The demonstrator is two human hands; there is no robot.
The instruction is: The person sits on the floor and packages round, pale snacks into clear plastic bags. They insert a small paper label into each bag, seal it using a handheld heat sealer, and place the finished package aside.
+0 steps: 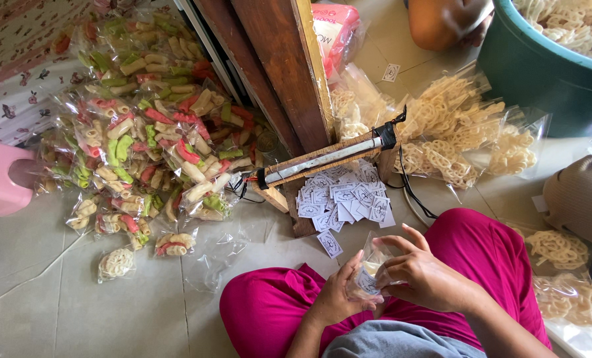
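My left hand (339,295) and right hand (425,275) both pinch a small clear bag (370,272) over my lap, its paper label (367,284) inside. I judge the mouth wants holding flat and even, near the sealer bar (322,159).

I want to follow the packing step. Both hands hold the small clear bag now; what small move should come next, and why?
Probably carry the small clear bag to the heat sealer: both the left hand and right hand grip it, a paper label seems inside, and its top looks open.
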